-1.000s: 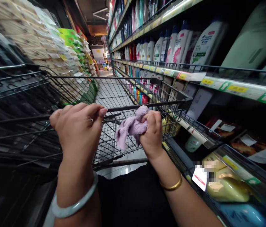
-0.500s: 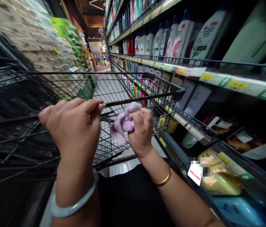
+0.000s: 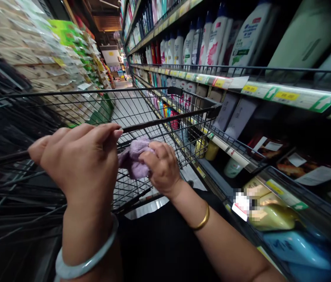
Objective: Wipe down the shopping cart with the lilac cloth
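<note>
The left hand is wrapped around the slim, dark rail of a black wire-mesh shopping cart. Just beside it, the right hand clutches a crumpled, fuzzy lilac cloth. At right, white plastic bottles line a dark shelf.

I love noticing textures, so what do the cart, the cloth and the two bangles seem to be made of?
The cart: probably dark-coated metal, given its thin crossed wires.
The cloth: soft lilac towelling, by its fuzzy surface and loose folds.
The pale bangle: smooth and glossy, maybe polished stone or glass.
The golden bangle: shiny, likely metal, judging by its bright highlights.
</note>
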`<state>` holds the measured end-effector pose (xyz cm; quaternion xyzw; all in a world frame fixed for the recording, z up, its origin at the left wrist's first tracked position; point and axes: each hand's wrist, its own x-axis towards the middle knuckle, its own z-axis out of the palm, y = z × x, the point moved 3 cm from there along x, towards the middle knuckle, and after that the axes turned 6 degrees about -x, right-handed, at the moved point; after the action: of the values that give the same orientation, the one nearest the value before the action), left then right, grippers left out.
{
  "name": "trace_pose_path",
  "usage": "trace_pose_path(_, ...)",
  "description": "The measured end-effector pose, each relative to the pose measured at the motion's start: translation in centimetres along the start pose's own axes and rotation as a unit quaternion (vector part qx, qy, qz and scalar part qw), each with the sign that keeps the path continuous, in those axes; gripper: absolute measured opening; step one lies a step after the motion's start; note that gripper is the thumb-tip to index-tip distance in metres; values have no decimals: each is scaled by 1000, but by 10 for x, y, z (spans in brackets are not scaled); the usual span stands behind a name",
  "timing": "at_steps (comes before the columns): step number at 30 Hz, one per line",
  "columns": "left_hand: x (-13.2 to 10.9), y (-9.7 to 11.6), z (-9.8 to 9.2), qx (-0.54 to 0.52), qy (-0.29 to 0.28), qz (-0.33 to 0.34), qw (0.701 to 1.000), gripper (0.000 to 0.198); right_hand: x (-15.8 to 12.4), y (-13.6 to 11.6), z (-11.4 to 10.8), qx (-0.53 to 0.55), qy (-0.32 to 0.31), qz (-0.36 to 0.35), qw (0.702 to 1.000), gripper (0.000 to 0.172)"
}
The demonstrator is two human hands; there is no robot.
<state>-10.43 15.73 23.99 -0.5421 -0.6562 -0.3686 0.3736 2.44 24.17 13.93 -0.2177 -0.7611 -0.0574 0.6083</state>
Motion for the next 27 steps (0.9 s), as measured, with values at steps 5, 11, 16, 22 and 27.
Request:
trace_pose_path(5,-1,-4,-2,-4,-8,-31,999,32,1,50,-20,6,173,175,969,14)
trace_pose_path(11,-1,-7,4,-19,2,-32,999,29,-9,13,-1,22,24,55,998,16)
trace_pose_path(16,0,-7,8,-17,-5,-48,999,30,-10,65,-16,32,124,163,978,10)
trace_pose_path(22,-1,-7,10,-15,3,-44,999,32,-24,69,-8,24,151,275,949,17)
trace_pose_path(27,0,-11,11,-10,-2,-44,999,34,-16,53,-8,43,69,114,990,13)
